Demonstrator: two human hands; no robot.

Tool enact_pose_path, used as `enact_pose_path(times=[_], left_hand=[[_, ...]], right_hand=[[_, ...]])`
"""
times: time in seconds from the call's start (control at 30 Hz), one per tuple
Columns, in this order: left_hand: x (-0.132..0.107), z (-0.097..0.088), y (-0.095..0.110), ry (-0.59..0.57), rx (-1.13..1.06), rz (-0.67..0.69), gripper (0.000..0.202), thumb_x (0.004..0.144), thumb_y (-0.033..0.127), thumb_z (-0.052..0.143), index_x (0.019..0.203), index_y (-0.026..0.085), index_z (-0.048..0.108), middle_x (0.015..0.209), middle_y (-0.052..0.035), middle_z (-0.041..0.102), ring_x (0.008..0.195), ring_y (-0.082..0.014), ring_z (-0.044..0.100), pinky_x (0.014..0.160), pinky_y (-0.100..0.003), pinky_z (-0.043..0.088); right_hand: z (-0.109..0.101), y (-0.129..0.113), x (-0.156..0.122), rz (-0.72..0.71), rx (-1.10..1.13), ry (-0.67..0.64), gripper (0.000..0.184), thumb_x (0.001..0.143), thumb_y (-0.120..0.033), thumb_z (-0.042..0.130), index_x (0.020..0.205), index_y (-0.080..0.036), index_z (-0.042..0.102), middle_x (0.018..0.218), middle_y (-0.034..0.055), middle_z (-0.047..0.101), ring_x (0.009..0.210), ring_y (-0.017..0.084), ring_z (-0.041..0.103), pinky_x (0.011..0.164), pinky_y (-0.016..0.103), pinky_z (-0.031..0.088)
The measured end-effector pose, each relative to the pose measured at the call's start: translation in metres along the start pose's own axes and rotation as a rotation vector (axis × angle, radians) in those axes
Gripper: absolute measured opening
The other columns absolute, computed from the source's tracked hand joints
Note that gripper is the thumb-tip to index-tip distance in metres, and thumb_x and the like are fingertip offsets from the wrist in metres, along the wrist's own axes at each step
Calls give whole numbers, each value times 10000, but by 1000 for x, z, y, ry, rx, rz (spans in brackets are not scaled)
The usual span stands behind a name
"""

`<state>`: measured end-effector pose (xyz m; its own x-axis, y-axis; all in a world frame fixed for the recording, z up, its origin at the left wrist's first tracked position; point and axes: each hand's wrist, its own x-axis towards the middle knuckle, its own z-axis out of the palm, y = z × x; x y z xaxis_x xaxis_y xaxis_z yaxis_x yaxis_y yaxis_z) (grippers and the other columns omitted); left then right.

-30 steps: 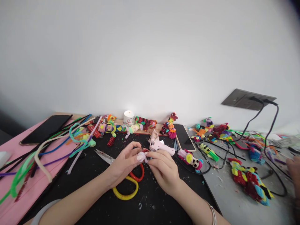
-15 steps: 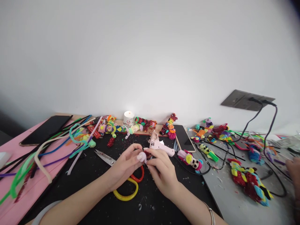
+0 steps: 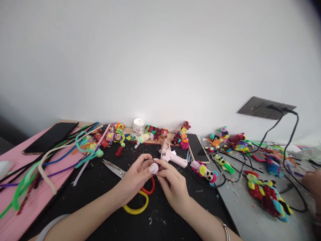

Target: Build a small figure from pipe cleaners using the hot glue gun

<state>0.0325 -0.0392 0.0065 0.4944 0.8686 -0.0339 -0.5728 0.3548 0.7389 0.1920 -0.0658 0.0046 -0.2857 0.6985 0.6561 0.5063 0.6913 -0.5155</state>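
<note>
Between my hands is a small pale lilac coil (image 3: 154,168), apparently wound from fuzzy pipe cleaner. My left hand (image 3: 139,174) pinches it with the thumb on its near side. The fingers of my right hand (image 3: 173,180) close on its right edge, and part of the coil is hidden behind them. Scissors (image 3: 136,207) with yellow and red handles lie beneath my left hand, blades pointing to the back left. Just behind my hands, a pale pink glue gun (image 3: 174,158) rests on the black mat (image 3: 100,211).
Loose pipe cleaners (image 3: 47,164) and a phone (image 3: 50,137) lie on the pink board at left. A paper cup (image 3: 138,126) and several fuzzy dolls (image 3: 181,135) line the wall. Another phone (image 3: 198,147), more dolls (image 3: 268,194) and black cables (image 3: 292,144) are at right, near another person's hand (image 3: 313,182).
My fingers have shifted slightly around the lilac coil, and a loose end that hung below it no longer shows. The rest of the table looks the same.
</note>
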Motion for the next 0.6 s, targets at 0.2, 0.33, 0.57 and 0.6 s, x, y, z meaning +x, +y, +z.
enact_pose_path(times=[0.2, 0.33, 0.57, 0.6], left_hand=[[6, -9, 6, 5, 250, 58, 248, 739, 195, 723, 842, 206, 498, 879, 25, 577, 849, -109, 542, 785, -240, 412], [6, -14, 13, -86, 357, 83, 246, 751, 182, 706, 851, 212, 483, 1099, -32, 595, 1021, -166, 555, 867, -292, 426], [5, -20, 19, -166, 563, 98, 190, 820, 199, 616, 999, 227, 559, 1206, -71, 574, 1139, -215, 530, 985, -361, 396], [5, -21, 18, -170, 575, 102, 174, 823, 204, 609, 994, 222, 576, 1218, -74, 571, 1142, -219, 530, 990, -360, 392]], right_hand=[[-5, 6, 4, 21, 101, -143, 178, 896, -55, 450, 911, -196, 556, 1273, 106, 574, 1187, 183, 542, 973, 345, 485], [-10, 10, 6, -21, 88, -195, 181, 905, -64, 440, 942, -188, 567, 1248, 111, 579, 1196, 185, 530, 969, 357, 492], [-14, 15, 7, -91, -21, -227, 188, 909, -76, 444, 971, -180, 588, 1235, 139, 593, 1195, 190, 534, 966, 351, 497], [-14, 15, 7, -93, -26, -228, 189, 910, -78, 445, 972, -183, 590, 1237, 136, 593, 1192, 191, 538, 963, 355, 500]])
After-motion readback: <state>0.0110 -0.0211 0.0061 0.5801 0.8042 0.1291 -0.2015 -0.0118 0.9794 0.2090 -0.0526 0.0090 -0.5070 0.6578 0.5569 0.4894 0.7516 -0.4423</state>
